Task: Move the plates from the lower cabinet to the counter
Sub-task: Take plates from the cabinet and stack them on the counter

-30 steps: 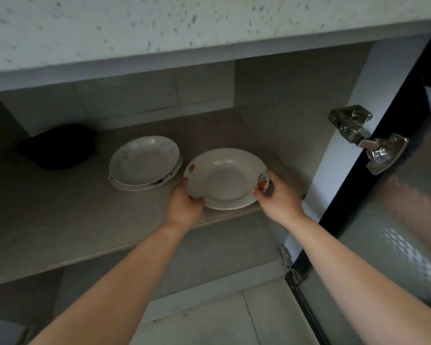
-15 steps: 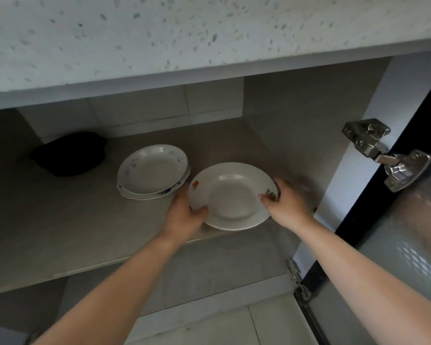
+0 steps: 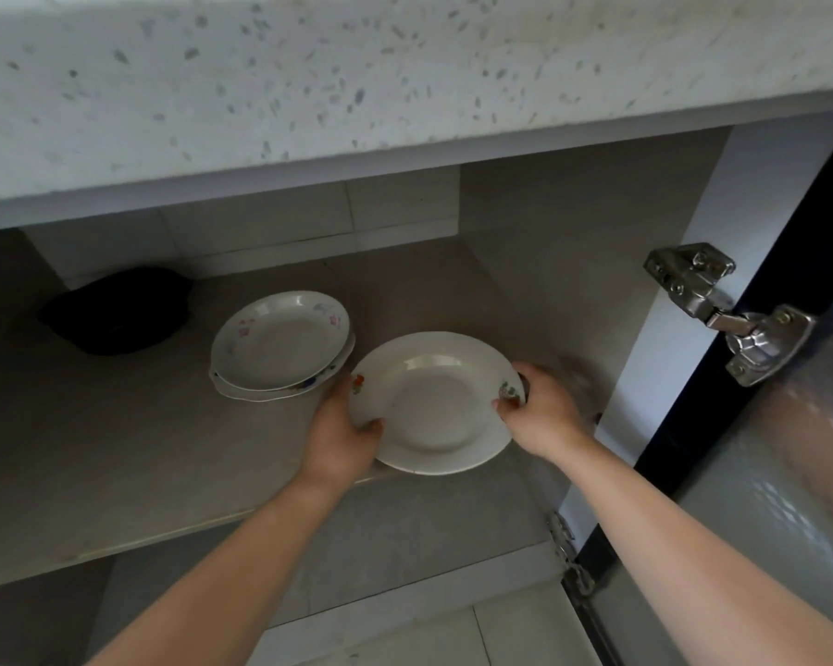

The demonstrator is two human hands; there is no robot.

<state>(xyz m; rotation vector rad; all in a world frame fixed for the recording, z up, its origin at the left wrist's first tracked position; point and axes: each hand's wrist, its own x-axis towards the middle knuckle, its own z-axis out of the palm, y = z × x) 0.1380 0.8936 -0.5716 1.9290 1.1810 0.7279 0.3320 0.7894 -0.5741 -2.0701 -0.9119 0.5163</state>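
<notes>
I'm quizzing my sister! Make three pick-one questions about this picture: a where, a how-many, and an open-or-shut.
1. Where is the stack of plates? A) on the shelf, left of the held plate B) on the floor C) on the counter
2. How many hands hold that plate? A) none B) one C) two
3. The cabinet door is: A) shut B) open C) missing
Answers: 1 A, it rests on the shelf; 2 C, the left hand and right hand grip opposite edges; 3 B, its hinge shows.

1. We find the counter (image 3: 357, 79), above the shelf (image 3: 92, 449), to be speckled stone, matt.
2. Plate (image 3: 434, 406) and stacked plates (image 3: 280, 343): glossy glaze.
3. Hinge (image 3: 722, 310), right of the shelf: shiny metal.
</notes>
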